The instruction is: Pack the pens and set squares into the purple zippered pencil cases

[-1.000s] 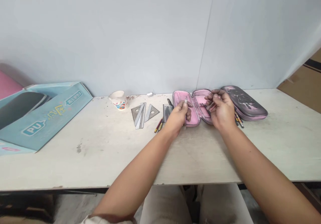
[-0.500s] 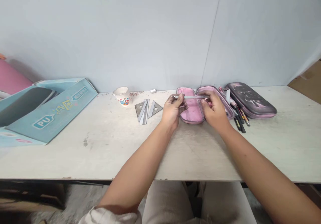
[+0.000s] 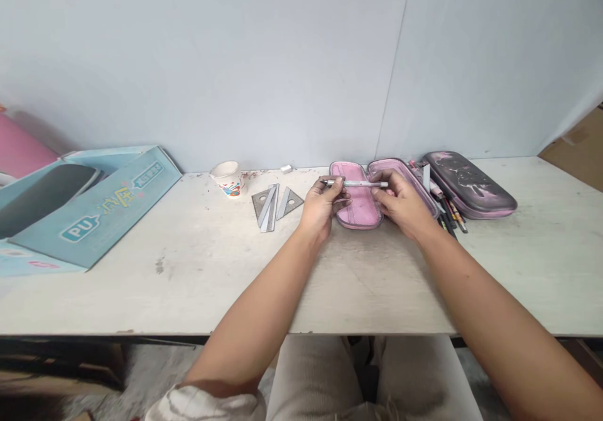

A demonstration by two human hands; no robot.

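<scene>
A slim silvery pen [image 3: 358, 184] lies level between my two hands. My left hand [image 3: 322, 205] pinches its left end between thumb and fingers. At the other end, my right hand [image 3: 401, 200] grips it the same way, with blackened fingertips. Beneath and behind the pen, a pink pencil case [image 3: 360, 215] lies unzipped and spread open on the table; my right hand hides part of its right half. Just right of it are several pens and pencils [image 3: 453, 215], partly covered by my right hand and wrist.
A closed black and pink pencil case [image 3: 473, 185] lies at the right. Left of my hands are set squares and a ruler [image 3: 268, 210], a white eraser [image 3: 286, 169] and a paper cup [image 3: 228, 180]. A light-blue box [image 3: 101, 217] holding a dark object stands far left. The wall [image 3: 282, 63] rises behind the table.
The pen has turned a little in my fingers, and pinkish marks now show on its barrel. My right fingers have shifted slightly left along it. The view has moved slightly.
</scene>
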